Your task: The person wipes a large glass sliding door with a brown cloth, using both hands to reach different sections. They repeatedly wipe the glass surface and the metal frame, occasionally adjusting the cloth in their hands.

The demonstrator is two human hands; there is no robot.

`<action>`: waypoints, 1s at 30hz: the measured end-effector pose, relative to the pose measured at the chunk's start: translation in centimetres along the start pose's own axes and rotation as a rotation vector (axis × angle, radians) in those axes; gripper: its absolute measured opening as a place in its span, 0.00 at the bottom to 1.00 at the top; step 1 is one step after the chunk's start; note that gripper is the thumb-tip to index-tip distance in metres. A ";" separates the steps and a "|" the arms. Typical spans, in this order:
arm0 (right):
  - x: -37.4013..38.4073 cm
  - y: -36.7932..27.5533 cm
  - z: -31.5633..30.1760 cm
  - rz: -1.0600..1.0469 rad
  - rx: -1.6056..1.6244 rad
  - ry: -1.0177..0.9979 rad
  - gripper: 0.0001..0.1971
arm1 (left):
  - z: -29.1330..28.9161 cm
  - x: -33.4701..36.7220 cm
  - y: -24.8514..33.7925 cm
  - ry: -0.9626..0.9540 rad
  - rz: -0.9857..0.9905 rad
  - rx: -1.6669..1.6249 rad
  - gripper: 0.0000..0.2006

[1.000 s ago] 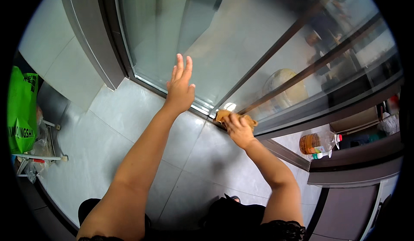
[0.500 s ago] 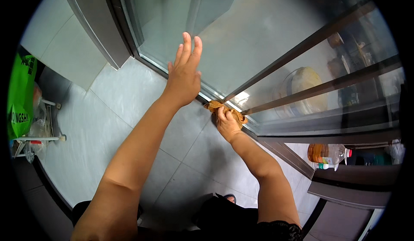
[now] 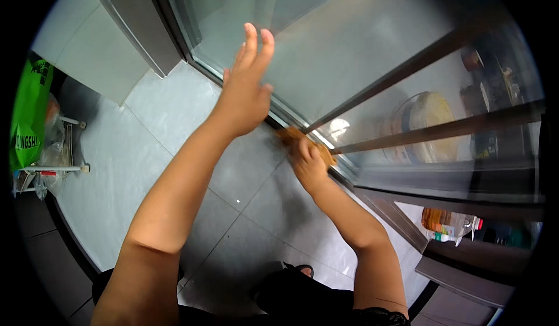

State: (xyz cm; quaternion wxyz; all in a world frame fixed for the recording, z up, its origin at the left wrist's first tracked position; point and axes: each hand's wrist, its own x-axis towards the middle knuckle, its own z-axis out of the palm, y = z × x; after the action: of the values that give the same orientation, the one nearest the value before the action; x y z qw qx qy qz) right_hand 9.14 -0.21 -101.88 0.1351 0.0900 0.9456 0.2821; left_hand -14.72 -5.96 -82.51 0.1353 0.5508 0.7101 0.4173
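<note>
My left hand (image 3: 244, 96) is raised in front of the glass door panel (image 3: 338, 40), fingers stretched out and apart, holding nothing. Whether its palm touches the glass cannot be made out. Lower and to the right, my right hand (image 3: 310, 164) presses a crumpled brown cloth (image 3: 327, 156) onto the bottom rail of the door, beside the foot of a dark upright frame bar (image 3: 378, 90). Motion blurs the cloth and the fingers, and part of the cloth is hidden under them.
Grey floor tiles (image 3: 157, 186) lie below. A green bag (image 3: 32, 113) hangs by a white rack (image 3: 61, 167) at left. Behind the glass stands a tub with a yellowish top (image 3: 434, 125). An oil bottle (image 3: 448, 222) lies in view at right, near dark cabinetry (image 3: 466, 279).
The head view has shifted slightly. My left hand appears a little higher in the picture, still spread. My right hand stays on the cloth at the rail, now more blurred.
</note>
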 end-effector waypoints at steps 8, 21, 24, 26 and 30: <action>-4.0 -1.2 2.8 0.125 -0.002 0.059 0.26 | -0.1 -0.5 0.0 0.003 -0.009 -0.038 0.40; -7.8 -1.5 2.8 0.303 0.103 0.099 0.26 | 0.2 -0.6 -0.6 0.029 0.048 0.010 0.41; -1.4 -1.4 0.7 0.239 0.036 0.147 0.21 | 0.3 -0.2 0.0 0.001 0.014 -0.062 0.41; 0.6 -1.8 0.4 0.201 0.077 0.018 0.21 | 0.1 0.0 0.1 -0.019 0.005 -0.052 0.41; -3.6 -0.7 0.5 0.131 0.114 -0.020 0.25 | -0.1 -0.4 -0.8 -0.010 0.021 -0.010 0.41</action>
State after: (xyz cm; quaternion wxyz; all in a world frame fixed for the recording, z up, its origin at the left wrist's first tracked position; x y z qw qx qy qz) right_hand 12.62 -1.37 -101.96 0.1204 0.1618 0.9508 0.2350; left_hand -15.20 -6.42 -83.16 0.1373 0.5595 0.7015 0.4195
